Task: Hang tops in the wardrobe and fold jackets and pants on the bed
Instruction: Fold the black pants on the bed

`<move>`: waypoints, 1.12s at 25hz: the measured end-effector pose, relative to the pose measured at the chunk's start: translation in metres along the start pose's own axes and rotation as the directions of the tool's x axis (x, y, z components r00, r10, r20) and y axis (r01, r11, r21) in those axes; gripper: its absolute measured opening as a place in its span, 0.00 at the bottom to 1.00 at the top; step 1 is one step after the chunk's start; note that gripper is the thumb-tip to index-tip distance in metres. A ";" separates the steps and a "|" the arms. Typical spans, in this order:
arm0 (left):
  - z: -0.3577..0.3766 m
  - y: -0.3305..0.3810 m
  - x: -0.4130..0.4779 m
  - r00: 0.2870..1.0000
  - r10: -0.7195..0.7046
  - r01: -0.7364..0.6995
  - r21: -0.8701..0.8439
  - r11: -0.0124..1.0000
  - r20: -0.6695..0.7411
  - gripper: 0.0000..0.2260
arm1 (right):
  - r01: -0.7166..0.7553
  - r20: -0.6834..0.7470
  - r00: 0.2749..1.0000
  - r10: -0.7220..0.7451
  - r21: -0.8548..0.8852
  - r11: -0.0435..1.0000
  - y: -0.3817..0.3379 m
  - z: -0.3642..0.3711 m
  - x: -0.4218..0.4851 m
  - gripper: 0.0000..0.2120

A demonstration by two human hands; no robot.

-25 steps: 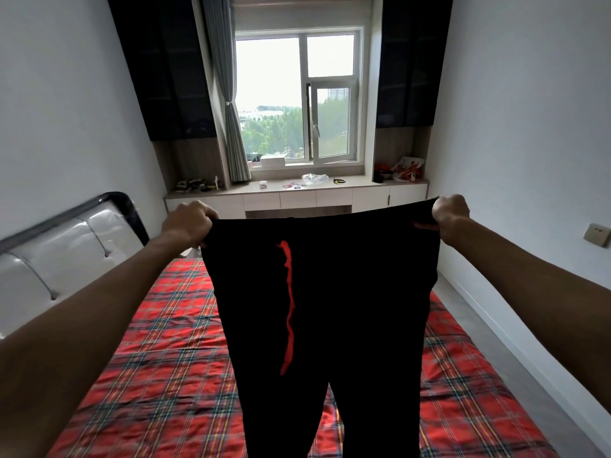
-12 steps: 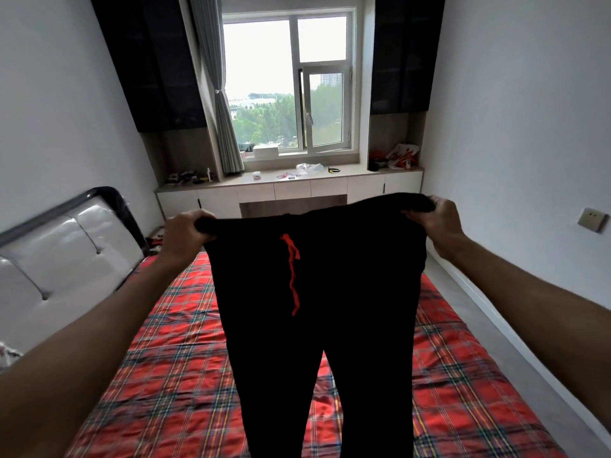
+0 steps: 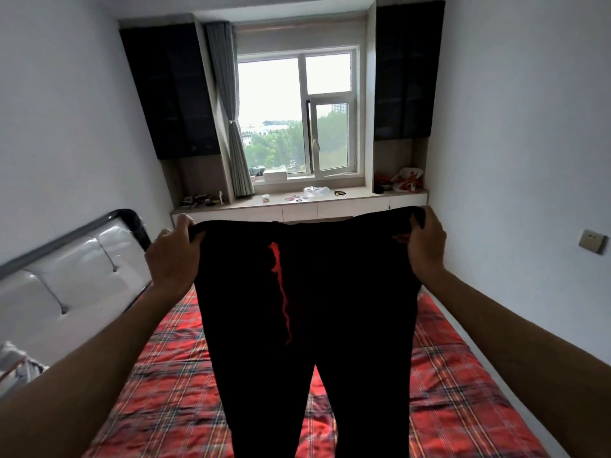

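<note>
I see black pants (image 3: 307, 309) held up by the waistband above the plaid bed (image 3: 463, 391), legs hanging. Left hand (image 3: 173, 256) grips the left waistband corner; right hand (image 3: 425, 242) grips the right. Red drawstring (image 3: 281, 289) dangles down the front.

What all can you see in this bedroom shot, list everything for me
pants: one, black with a red drawstring, held up by the waistband
bed cover: one, red plaid, beneath the pants
headboard: one, white padded with dark frame, left
window: one, white frame, far wall
curtain: one, grey, tied back, left of window
upper cabinets: two, dark, either side of window
counter: one, pale, under window, small clutter on top
bag: one, red and white, counter's right end
wall switch: one, pale, right wall
left grip: one, bare, grips waistband's left end
right grip: one, bare, grips waistband's right end
</note>
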State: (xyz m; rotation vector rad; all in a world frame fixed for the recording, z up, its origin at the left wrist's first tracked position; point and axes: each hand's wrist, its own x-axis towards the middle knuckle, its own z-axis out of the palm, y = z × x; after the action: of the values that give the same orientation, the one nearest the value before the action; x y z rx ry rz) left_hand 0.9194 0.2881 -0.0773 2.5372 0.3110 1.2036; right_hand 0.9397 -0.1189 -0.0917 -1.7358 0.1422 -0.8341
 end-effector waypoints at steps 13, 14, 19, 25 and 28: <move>-0.260 -0.047 -0.089 0.933 -0.041 -0.189 -0.585 0.789 -0.357 0.05 | 0.649 -0.227 0.747 -0.625 0.045 0.760 -0.177 -0.057 -0.247 0.08; -0.283 -0.046 -0.092 0.930 -0.023 -0.213 -0.592 0.777 -0.366 0.05 | 0.693 -0.227 0.708 -0.669 0.038 0.720 -0.192 -0.062 -0.260 0.09; -0.355 -0.041 -0.106 0.929 -0.008 -0.231 -0.597 0.768 -0.369 0.08 | 0.806 -0.217 0.576 -0.788 -0.011 0.592 -0.249 -0.087 -0.307 0.12; -0.371 -0.055 -0.111 0.965 0.015 -0.154 -0.517 0.842 -0.263 0.14 | 0.758 -0.264 0.616 -0.742 -0.057 0.650 -0.270 -0.102 -0.330 0.07; -0.353 -0.073 -0.106 0.988 0.011 -0.080 -0.455 0.887 -0.151 0.15 | 0.679 -0.271 0.698 -0.663 -0.044 0.733 -0.259 -0.100 -0.326 0.11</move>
State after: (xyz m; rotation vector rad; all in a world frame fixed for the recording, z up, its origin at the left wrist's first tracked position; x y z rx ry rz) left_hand 0.5735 0.3880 0.0304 2.0617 -0.0097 1.3007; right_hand 0.5574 0.0514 -0.0016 -1.6077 -0.3698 -1.6033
